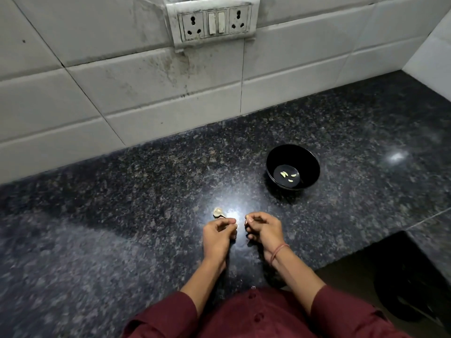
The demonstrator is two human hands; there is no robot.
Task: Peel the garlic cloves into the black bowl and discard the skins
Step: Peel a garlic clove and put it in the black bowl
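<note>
**A:** Where's the garlic?
**B:** Three peeled cloves [289, 177] lie in the black bowl [277, 159], on the surface [122, 215] well apart from the hands.
**A:** The fingers?
**B:** The right hand [264, 230] pinches a pale scrap [246, 219]. The left hand [218, 234] is curled, but I cannot tell around what. A skin [218, 212] lies just beyond it.

Head camera (wide-angle) looks forward, steeply down onto counter [122, 228]; tiled wall [122, 93] beyond.
</note>
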